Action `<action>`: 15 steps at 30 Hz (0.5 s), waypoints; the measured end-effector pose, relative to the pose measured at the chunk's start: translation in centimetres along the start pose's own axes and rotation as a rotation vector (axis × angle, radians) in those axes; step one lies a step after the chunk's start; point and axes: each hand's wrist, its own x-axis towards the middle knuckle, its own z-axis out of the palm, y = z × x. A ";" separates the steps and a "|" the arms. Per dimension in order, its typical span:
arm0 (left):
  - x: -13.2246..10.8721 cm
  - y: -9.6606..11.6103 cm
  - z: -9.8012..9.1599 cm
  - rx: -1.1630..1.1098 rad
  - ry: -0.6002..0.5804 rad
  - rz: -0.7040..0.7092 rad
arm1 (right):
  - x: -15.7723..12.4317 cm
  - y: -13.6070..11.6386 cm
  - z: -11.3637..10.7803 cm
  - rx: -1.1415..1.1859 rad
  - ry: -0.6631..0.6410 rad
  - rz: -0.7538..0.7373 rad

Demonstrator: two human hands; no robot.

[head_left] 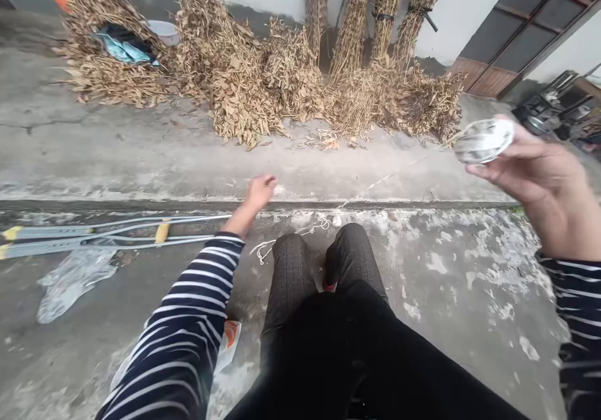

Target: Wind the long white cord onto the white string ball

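Note:
At the right, my right hand (544,173) is closed on a white round reel (486,141), raised above the ground and a little blurred. Dark gaps show around its face. A thin white cord (382,181) runs from the reel down and left to the concrete. More of this cord lies in loose loops (323,223) in front of my knees, near a small white lump (337,220). My left hand (260,191), left of centre, hangs over the step edge with its fingers curled together. Whether anything is pinched in them, I cannot make out.
Dried stalks (244,76) are heaped along the wall, with tied bundles (352,19) standing upright behind. Metal crutches (126,232) and a clear plastic bag (77,279) lie at left. A low step edge (422,206) crosses ahead. Clutter (558,107) stands far right.

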 end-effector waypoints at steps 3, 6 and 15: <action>-0.2 9.2 6.5 -0.089 -0.099 0.068 | 0.5 1.8 4.4 0.133 -0.159 0.121; -2.0 15.5 11.3 -0.267 -0.285 0.332 | 1.1 3.9 6.6 0.181 -0.290 0.170; -6.3 16.0 15.2 -0.241 -0.281 0.326 | 1.7 10.2 6.1 0.203 -0.378 0.126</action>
